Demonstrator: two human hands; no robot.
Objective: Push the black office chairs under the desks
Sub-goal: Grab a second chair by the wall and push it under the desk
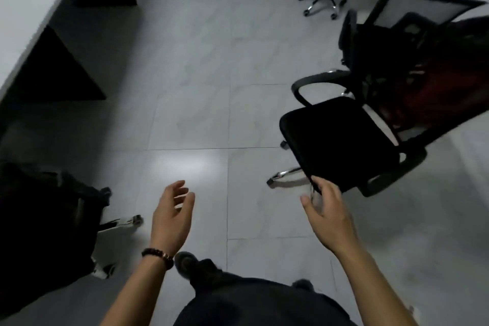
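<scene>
Right hand [325,209] is blurring against the black chair [341,140] seat edge — grip unclear; left hand [172,214] is hovering open, empty.

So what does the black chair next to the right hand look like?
The black office chair has a square padded seat, curved black armrests, a mesh-looking back and shiny metal legs on small wheels. It stands upright on the pale tiled floor, away from the desk. The right hand seems to touch the seat's near corner with its fingertips.
</scene>
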